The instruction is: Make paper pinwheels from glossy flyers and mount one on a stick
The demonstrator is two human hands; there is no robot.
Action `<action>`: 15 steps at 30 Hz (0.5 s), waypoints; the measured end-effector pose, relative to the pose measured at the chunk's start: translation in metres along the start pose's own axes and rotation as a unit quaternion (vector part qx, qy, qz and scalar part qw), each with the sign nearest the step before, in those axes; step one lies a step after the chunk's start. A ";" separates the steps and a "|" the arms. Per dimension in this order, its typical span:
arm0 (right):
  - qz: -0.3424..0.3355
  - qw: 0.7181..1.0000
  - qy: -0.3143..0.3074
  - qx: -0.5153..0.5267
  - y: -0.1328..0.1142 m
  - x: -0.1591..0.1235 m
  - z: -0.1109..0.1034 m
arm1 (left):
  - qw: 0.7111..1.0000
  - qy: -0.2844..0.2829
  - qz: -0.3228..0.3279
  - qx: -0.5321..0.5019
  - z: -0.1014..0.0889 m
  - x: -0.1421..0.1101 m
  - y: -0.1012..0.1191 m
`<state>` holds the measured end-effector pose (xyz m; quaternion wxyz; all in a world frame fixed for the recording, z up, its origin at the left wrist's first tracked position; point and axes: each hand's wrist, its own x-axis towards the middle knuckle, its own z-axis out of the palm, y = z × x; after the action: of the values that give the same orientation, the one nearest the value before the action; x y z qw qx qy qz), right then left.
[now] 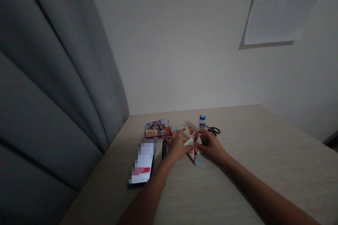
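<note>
A printed paper [191,132] in white, red and yellow, folded into a pinwheel-like shape with pointed flaps, is between my two hands over the table. My left hand [178,145] grips its left side, thumb and fingers on the folds. On the opposite side, my right hand [211,144] pinches the paper with bent fingers. The hands partly cover the folds, so their exact grip on each flap is hard to make out. One flap points down toward me, with a small greyish piece [198,162] at its tip.
Behind my right hand stand a blue-capped glue bottle [202,121] and black-handled scissors [216,130]. A colourful printed leaflet [158,128] lies back left. A lit phone [144,163] and a dark thin stick [164,151] lie by my left forearm. A grey curtain [66,77] hangs left.
</note>
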<state>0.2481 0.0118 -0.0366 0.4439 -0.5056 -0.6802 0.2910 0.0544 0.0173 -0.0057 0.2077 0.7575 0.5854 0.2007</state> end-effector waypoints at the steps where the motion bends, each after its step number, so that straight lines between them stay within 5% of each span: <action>1: -0.004 1.000 -0.002 -0.005 -0.001 0.000 0.000 | 1.000 -0.002 -0.004 0.003 0.000 0.000 0.000; 10: -0.026 0.999 -0.012 -0.031 -0.001 -0.003 0.000 | 1.000 -0.009 -0.013 0.023 -0.002 -0.002 0.004; 15: -0.094 0.993 0.004 -0.074 0.001 -0.003 -0.001 | 1.000 -0.008 -0.010 0.026 -0.003 -0.001 0.005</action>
<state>0.2499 0.0095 -0.0380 0.4333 -0.4719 -0.7428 0.1943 0.0560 0.0154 -0.0003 0.1944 0.7582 0.5967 0.1770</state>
